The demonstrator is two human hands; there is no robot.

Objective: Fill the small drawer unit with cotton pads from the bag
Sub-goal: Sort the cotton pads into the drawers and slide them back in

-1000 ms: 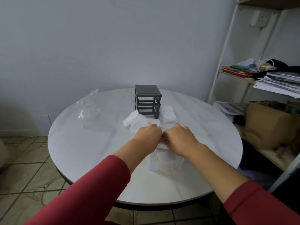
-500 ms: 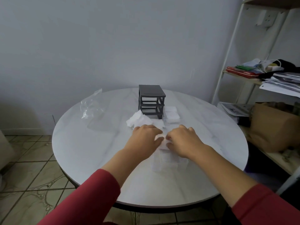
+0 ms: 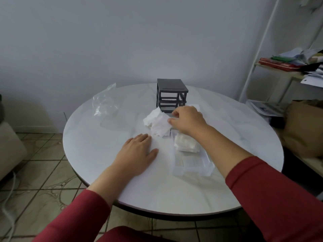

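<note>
A dark grey drawer frame (image 3: pixel 172 95) stands empty at the back of the round white table (image 3: pixel 104 172). A loose pile of white cotton pads (image 3: pixel 158 124) lies in front of it. A clear plastic drawer (image 3: pixel 191 163) sits nearer me with a stack of pads (image 3: pixel 186 145) in its far end. My right hand (image 3: pixel 187 120) reaches over the drawer and pinches the edge of the loose pile. My left hand (image 3: pixel 138 152) lies flat on the table, left of the drawer, holding nothing. A crumpled clear bag (image 3: pixel 105 102) lies at the back left.
A white metal shelf (image 3: pixel 258 49) stands to the right with papers and folders (image 3: pixel 279 62) on it. A brown bag (image 3: pixel 304 126) sits on a low ledge beside the table's right edge. Tiled floor lies to the left and below.
Both hands were together over the drawer. Now my left hand has drawn back and lies flat on the table, and my right hand has reached forward to the loose pads.
</note>
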